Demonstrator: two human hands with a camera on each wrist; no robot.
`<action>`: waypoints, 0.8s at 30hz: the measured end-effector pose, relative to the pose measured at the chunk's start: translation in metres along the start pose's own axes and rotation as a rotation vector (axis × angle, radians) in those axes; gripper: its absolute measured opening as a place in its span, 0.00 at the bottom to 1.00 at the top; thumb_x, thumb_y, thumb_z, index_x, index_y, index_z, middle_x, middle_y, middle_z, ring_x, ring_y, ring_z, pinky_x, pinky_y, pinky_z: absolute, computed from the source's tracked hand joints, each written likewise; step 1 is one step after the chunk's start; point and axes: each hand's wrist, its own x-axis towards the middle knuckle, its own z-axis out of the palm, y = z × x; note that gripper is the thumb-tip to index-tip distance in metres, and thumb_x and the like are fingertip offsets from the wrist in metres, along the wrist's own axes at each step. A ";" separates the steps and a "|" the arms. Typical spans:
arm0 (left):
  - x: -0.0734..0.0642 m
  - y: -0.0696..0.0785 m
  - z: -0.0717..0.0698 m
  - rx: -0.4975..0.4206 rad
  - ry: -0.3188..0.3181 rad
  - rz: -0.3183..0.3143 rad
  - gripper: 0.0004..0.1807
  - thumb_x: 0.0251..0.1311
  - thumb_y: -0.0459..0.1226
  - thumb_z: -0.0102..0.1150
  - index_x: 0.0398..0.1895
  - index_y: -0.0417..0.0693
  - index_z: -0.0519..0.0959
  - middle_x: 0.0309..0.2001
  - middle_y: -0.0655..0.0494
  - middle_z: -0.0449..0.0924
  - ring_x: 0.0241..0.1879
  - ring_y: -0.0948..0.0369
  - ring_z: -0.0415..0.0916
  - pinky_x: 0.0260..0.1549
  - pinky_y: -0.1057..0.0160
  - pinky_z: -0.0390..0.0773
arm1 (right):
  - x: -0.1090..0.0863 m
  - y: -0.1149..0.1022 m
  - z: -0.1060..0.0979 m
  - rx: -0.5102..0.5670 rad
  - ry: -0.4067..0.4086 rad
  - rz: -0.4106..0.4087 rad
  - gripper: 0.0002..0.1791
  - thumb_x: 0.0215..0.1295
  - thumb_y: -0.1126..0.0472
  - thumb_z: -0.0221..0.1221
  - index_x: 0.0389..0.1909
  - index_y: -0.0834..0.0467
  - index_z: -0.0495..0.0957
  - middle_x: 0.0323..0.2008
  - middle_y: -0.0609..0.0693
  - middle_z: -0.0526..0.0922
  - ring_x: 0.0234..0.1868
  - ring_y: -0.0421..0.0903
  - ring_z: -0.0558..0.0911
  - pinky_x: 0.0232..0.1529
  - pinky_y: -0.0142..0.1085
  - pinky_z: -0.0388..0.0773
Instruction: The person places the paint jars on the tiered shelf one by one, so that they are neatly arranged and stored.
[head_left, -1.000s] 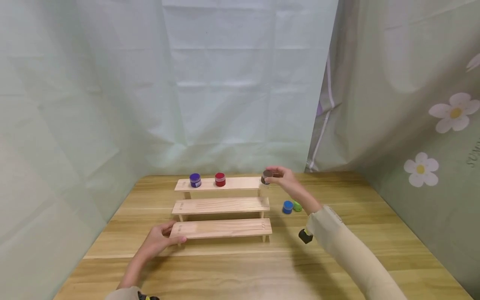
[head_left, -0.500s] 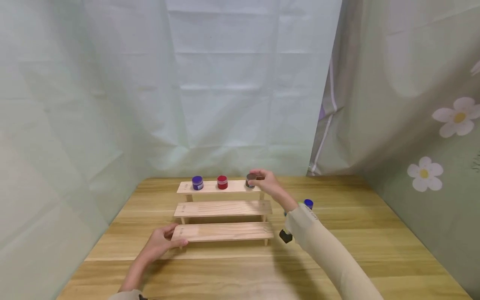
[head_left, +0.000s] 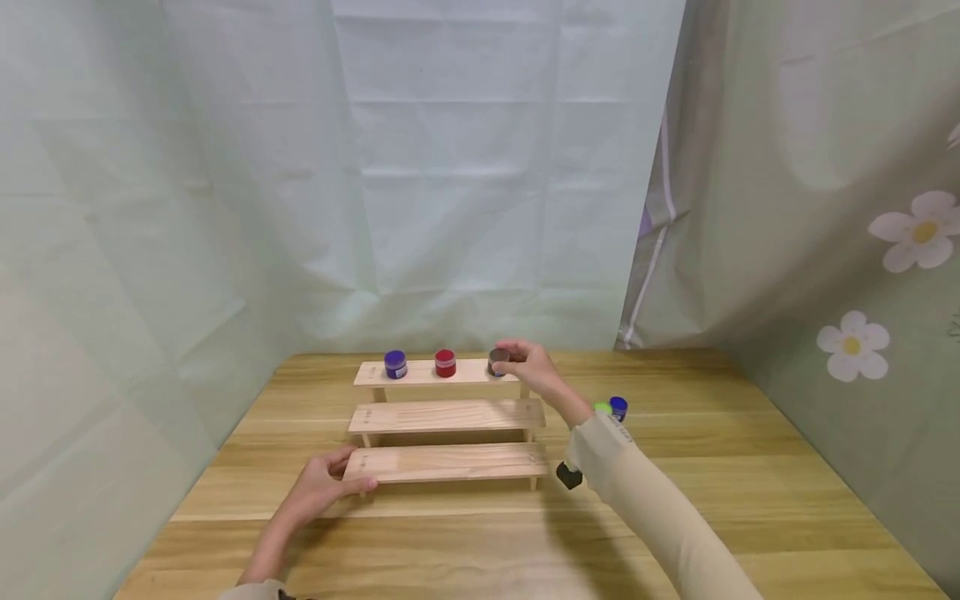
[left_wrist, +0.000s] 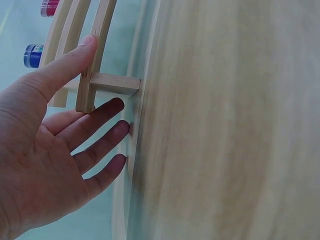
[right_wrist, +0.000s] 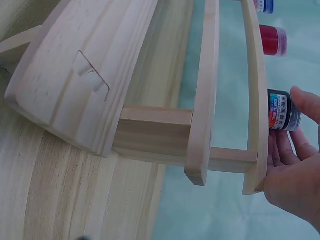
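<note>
A three-step wooden display rack [head_left: 450, 414] stands on the table. At its lower left end, my left hand [head_left: 313, 485] holds the lowest shelf, thumb along the front; in the left wrist view the thumb [left_wrist: 67, 65] lies over the shelf's end with fingers beneath. My right hand [head_left: 536, 372] grips a small dark-lidded paint jar [head_left: 497, 362] at the right part of the top shelf. In the right wrist view this jar [right_wrist: 280, 110] sits upright against the shelf, its coloured label showing. A red jar [head_left: 446, 363] and a dark blue jar [head_left: 395, 365] stand left of it.
On the table right of the rack, partly behind the right sleeve, are a green-lidded jar [head_left: 603, 408] and a blue jar [head_left: 618, 406]. Pale curtains [head_left: 480, 208] hang behind the table [head_left: 420, 550] and along both sides.
My right hand has carried the dark jar leftward from the top shelf's right end to a spot nearer the red jar; it barely moves in the last half second. My left hand stays put.
</note>
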 end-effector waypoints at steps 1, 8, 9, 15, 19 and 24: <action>0.000 0.000 0.000 -0.004 -0.001 -0.003 0.48 0.53 0.45 0.71 0.68 0.23 0.60 0.66 0.27 0.63 0.64 0.38 0.69 0.61 0.45 0.73 | 0.000 0.001 0.001 -0.003 -0.002 -0.004 0.25 0.64 0.64 0.63 0.62 0.59 0.74 0.56 0.61 0.80 0.56 0.54 0.79 0.60 0.49 0.76; -0.001 -0.002 0.000 0.002 -0.003 -0.006 0.48 0.54 0.45 0.71 0.68 0.24 0.59 0.67 0.27 0.63 0.64 0.37 0.69 0.61 0.44 0.72 | 0.001 0.004 0.004 -0.034 -0.009 -0.023 0.26 0.65 0.63 0.62 0.64 0.60 0.72 0.57 0.60 0.79 0.56 0.54 0.78 0.60 0.49 0.76; -0.001 -0.002 0.000 0.003 -0.002 -0.005 0.48 0.54 0.45 0.71 0.68 0.24 0.59 0.67 0.27 0.63 0.64 0.37 0.69 0.61 0.44 0.72 | 0.001 0.003 0.004 -0.034 -0.009 -0.021 0.26 0.65 0.62 0.62 0.64 0.60 0.72 0.57 0.60 0.79 0.57 0.54 0.78 0.60 0.49 0.76; -0.001 -0.001 0.001 -0.003 0.000 -0.008 0.48 0.53 0.45 0.71 0.68 0.24 0.60 0.66 0.27 0.65 0.64 0.37 0.69 0.61 0.44 0.72 | -0.001 0.005 -0.001 -0.025 -0.028 -0.025 0.30 0.65 0.61 0.62 0.67 0.60 0.68 0.63 0.59 0.75 0.62 0.55 0.75 0.62 0.46 0.74; 0.000 0.000 0.002 -0.012 0.006 -0.008 0.48 0.53 0.45 0.71 0.68 0.25 0.60 0.66 0.28 0.66 0.64 0.38 0.69 0.61 0.45 0.73 | 0.000 0.007 -0.008 0.003 -0.039 -0.050 0.31 0.66 0.61 0.62 0.69 0.61 0.65 0.67 0.60 0.71 0.65 0.56 0.73 0.65 0.47 0.72; 0.000 0.001 0.002 -0.015 0.005 -0.010 0.48 0.53 0.45 0.71 0.68 0.25 0.60 0.66 0.28 0.66 0.64 0.38 0.70 0.61 0.45 0.73 | -0.004 0.008 -0.017 0.045 -0.042 -0.048 0.31 0.66 0.64 0.61 0.69 0.61 0.65 0.66 0.62 0.71 0.65 0.58 0.73 0.65 0.46 0.73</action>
